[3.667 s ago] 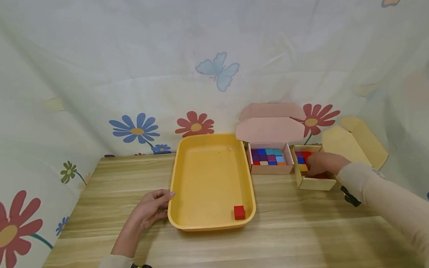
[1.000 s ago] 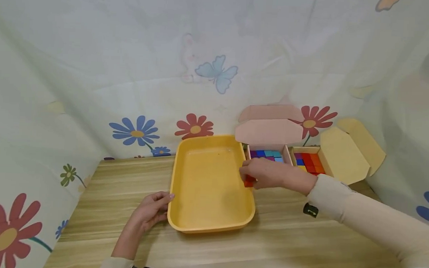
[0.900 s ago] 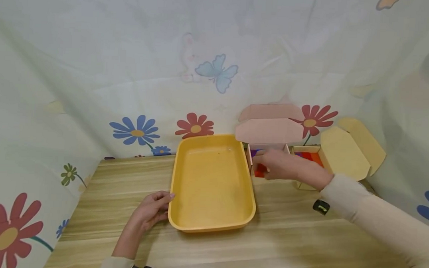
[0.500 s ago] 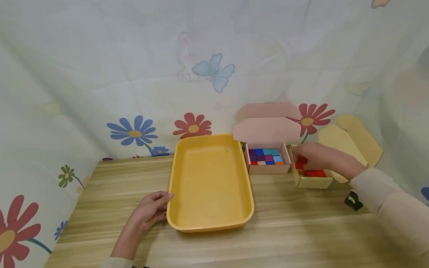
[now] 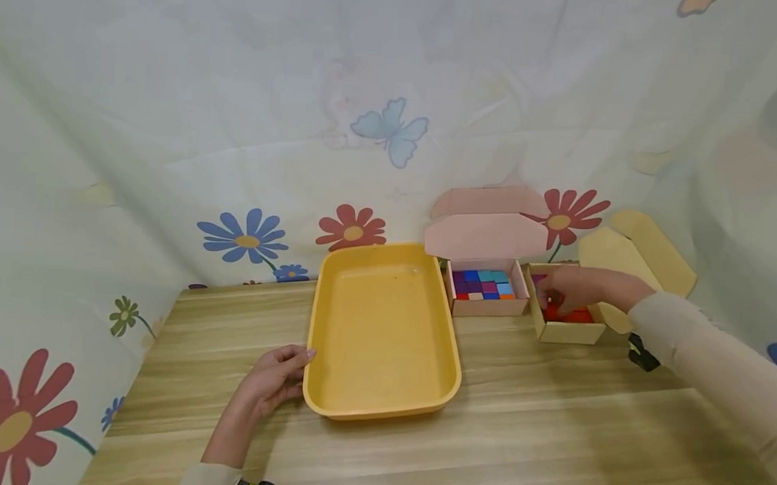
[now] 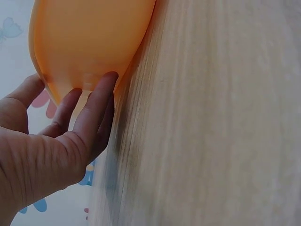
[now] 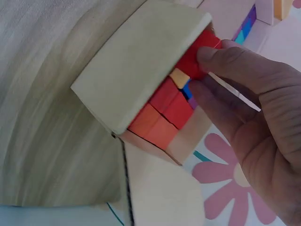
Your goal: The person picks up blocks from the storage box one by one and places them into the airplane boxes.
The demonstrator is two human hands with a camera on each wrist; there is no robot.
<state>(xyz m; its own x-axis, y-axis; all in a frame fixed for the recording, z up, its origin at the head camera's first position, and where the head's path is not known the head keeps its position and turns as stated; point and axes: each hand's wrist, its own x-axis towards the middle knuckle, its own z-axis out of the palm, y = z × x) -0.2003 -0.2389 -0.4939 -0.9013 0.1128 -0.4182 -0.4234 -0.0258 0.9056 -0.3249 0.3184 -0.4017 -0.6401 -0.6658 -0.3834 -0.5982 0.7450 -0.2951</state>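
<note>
A yellow plastic tray (image 5: 384, 343) lies in the middle of the table in the head view. My left hand (image 5: 272, 382) holds its left side, with the thumb at the rim and the other fingers against the outer wall (image 6: 89, 42). Over at the right, my right hand (image 5: 578, 288) reaches into a cream cardboard box (image 5: 570, 333). Thumb and fingers pinch a red block (image 7: 195, 59) inside the box, next to red and orange blocks (image 7: 157, 123) that fill part of it. My palm and wrist cover much of that box in the head view.
A pink cardboard box (image 5: 490, 307) full of coloured blocks stands between the tray and the cream box, its lid (image 5: 486, 234) up against the curtain. The cream box's lid (image 5: 622, 256) hangs open behind my right forearm. A flowered curtain (image 5: 396, 76) bounds the wooden table (image 5: 516, 443).
Earlier a red block lay in the tray's front right corner. My right hand has carried a red block rightward from the tray into the cream box. The left hand has stayed on the tray.
</note>
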